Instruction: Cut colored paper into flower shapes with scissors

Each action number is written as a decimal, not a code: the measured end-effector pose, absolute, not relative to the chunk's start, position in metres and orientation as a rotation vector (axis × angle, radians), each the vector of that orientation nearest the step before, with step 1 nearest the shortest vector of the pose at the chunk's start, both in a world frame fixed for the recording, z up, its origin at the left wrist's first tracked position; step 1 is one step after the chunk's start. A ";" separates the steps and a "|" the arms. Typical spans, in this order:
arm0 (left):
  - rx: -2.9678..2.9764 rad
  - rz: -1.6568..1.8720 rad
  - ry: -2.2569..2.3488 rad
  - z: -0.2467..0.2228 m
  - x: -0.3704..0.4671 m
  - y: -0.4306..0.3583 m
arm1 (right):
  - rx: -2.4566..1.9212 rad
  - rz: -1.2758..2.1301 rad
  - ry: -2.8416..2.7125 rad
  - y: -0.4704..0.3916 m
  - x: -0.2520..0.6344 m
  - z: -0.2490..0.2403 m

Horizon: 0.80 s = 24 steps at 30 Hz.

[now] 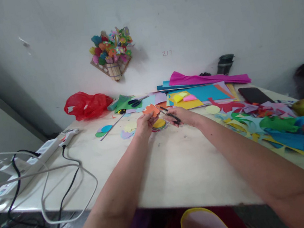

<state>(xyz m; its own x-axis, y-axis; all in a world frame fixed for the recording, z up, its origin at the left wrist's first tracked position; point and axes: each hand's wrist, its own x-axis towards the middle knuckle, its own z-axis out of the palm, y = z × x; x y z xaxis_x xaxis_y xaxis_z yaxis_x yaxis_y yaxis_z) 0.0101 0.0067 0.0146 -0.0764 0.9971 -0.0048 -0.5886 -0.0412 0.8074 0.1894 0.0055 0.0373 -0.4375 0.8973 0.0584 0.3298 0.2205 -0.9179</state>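
Left hand [145, 124] pinches scalloped orange paper [149, 110]; right hand [181, 115] grips black-handled scissors [174, 118]

Clock directions run from the hands, wearer at 6. The broad off-white desk [172, 172] carries everything nearby. Multicoloured paper scraps [279, 121] sprawl from 3 to 4 o'clock. A long white power strip [43, 151] with cables lies at 9. At 1, folded magenta paper [209, 78] lies behind flat coloured sheets [208, 92].

Containers: a crumpled, translucent red plastic bag [86, 105] sits at 10; its contents cannot be made out. On the wall at 11, a bundled-stick holder [114, 71] is full of colourful craft flowers [112, 48]. A dark tumbler [225, 65] stands at 2, its inside hidden.

The left fingers are closed on the orange paper's near edge. The right fingers are curled around the scissors' handles, the blades angled toward 10, close to the paper; contact is unclear. Just below, a yellow paper disc [159, 123] lies on the desk's small pile.
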 end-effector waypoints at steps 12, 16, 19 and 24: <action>0.646 1.513 0.796 0.018 0.013 0.005 | -1.159 1.207 -1.812 -0.007 0.182 0.047; 0.646 1.515 0.796 0.019 0.014 0.004 | -1.138 1.202 -1.836 -0.004 0.183 0.043; 0.642 1.509 0.805 0.019 0.013 0.004 | -1.128 1.193 -1.881 0.001 0.186 0.039; 0.677 1.498 0.811 0.019 0.009 0.005 | -1.093 1.223 -1.957 0.006 0.194 0.040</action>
